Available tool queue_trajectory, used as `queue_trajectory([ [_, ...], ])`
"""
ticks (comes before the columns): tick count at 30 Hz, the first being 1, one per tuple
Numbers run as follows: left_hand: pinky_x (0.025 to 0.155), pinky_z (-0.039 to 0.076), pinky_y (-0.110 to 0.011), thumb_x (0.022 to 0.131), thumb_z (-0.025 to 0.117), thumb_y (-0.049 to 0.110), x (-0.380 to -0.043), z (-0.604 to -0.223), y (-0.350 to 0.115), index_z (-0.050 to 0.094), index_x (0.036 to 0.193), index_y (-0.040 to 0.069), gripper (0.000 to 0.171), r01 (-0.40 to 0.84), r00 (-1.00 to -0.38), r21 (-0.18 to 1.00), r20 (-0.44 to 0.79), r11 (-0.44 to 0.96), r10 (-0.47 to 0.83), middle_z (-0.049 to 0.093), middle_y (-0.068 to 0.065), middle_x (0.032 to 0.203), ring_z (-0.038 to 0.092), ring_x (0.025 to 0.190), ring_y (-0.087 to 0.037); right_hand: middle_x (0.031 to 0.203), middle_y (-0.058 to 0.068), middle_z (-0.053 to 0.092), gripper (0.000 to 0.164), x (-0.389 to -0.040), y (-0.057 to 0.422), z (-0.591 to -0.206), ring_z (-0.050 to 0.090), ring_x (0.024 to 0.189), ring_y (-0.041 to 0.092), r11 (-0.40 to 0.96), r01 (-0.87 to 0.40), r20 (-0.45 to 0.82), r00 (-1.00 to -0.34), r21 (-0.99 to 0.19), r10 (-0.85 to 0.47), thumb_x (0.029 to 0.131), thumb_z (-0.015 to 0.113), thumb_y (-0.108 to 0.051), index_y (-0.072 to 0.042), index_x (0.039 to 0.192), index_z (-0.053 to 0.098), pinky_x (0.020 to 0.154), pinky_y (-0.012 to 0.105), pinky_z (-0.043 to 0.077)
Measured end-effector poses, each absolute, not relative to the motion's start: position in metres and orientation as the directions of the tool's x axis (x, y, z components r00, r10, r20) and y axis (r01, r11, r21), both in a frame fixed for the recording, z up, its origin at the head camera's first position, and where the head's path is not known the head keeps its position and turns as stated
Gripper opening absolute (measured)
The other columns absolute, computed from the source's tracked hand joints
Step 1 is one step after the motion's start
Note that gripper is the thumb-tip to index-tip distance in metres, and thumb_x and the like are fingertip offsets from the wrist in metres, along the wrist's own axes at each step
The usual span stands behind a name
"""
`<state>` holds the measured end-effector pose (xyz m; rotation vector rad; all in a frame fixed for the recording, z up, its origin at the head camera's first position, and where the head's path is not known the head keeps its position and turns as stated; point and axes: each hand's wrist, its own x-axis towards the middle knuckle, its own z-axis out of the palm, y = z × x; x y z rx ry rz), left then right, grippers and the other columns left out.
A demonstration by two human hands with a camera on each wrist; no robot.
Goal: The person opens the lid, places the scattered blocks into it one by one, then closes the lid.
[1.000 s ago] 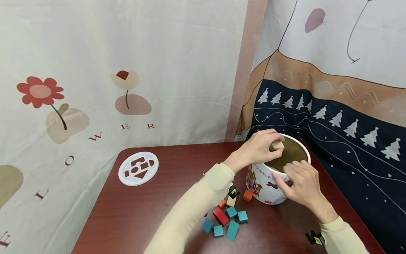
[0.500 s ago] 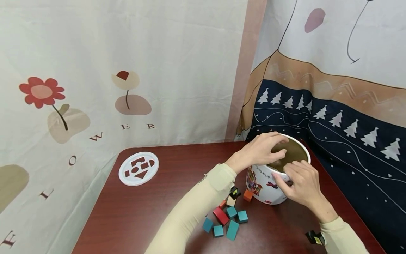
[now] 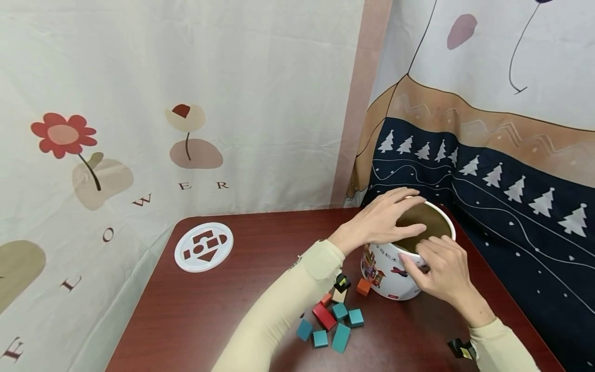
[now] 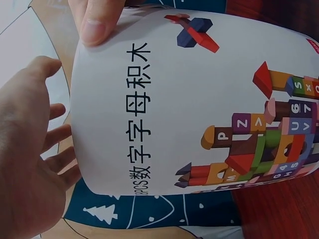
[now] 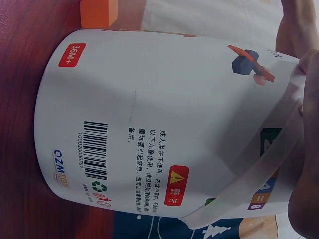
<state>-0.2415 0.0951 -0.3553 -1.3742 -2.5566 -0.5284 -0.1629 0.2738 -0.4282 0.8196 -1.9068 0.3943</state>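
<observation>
1. Bucket (image 3: pixel 394 274), white, at the desk's (image 3: pixel 186 320) two o'clock; marked "数字字母积木", "36M+", apparently "QZMTOY".
2. Left hand (image 3: pixel 383 217), fingers spread, nothing held, at bucket's ten o'clock.
3. Right hand (image 3: pixel 443 268), gripping bucket's edge, five o'clock.
4. Coloured blocks (image 3: pixel 324 316), bucket's eight o'clock.

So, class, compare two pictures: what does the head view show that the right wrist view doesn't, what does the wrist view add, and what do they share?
Only the head view: the white disc with cut-out shapes, the red block and the teal blocks.

Only the right wrist view: the barcode and the red warning label.

Both: the white bucket, the orange block beside it, and the right hand, cut off in the wrist view.
</observation>
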Motion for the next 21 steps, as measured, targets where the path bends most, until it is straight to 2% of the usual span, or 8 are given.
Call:
queue_trajectory([
  [5, 0.123, 0.021, -0.041, 0.099, 0.052, 0.063, -0.242, -0.357, 0.092, 0.038, 0.161, 0.028, 0.073, 0.823, -0.568, 0.201, 0.324, 0.531, 0.757, 0.025, 0.006, 0.167, 0.005, 0.152, -0.009, 0.051, -0.006, 0.035, 0.047, -0.162, 0.273, -0.428, 0.034, 0.045, 0.016, 0.722, -0.687, 0.88, -0.293, 0.077, -0.373, 0.093, 0.059, -0.042, -0.017, 0.056, 0.042, 0.047, 0.034, 0.023],
  [11, 0.124, 0.016, -0.043, 0.098, 0.05, 0.067, -0.241, -0.359, 0.084, 0.027, 0.165, 0.033, 0.079, 0.804, -0.595, 0.239, 0.309, 0.544, 0.742, 0.014, 0.009, 0.17, -0.009, 0.15, -0.006, 0.052, -0.009, 0.032, 0.048, -0.16, 0.27, -0.424, 0.033, 0.045, 0.014, 0.719, -0.69, 0.883, -0.285, 0.08, -0.373, 0.092, 0.059, -0.04, -0.017, 0.055, 0.04, 0.046, 0.033, 0.021],
  [14, 0.124, 0.016, -0.043, 0.097, 0.051, 0.066, -0.24, -0.36, 0.076, 0.028, 0.165, 0.032, 0.079, 0.8, -0.6, 0.261, 0.322, 0.54, 0.733, 0.013, 0.009, 0.17, -0.009, 0.15, -0.006, 0.052, -0.009, 0.031, 0.048, -0.159, 0.269, -0.422, 0.032, 0.045, 0.013, 0.716, -0.693, 0.883, -0.286, 0.078, -0.373, 0.092, 0.059, -0.04, -0.018, 0.055, 0.039, 0.046, 0.033, 0.021],
  [21, 0.122, 0.023, -0.046, 0.097, 0.056, 0.061, -0.242, -0.365, 0.05, 0.037, 0.162, 0.027, 0.076, 0.802, -0.597, 0.282, 0.402, 0.526, 0.695, 0.023, 0.004, 0.167, 0.003, 0.152, -0.008, 0.052, -0.009, 0.029, 0.048, -0.159, 0.268, -0.419, 0.029, 0.046, 0.013, 0.715, -0.694, 0.885, -0.284, 0.077, -0.37, 0.091, 0.06, -0.04, -0.017, 0.055, 0.038, 0.047, 0.032, 0.02],
])
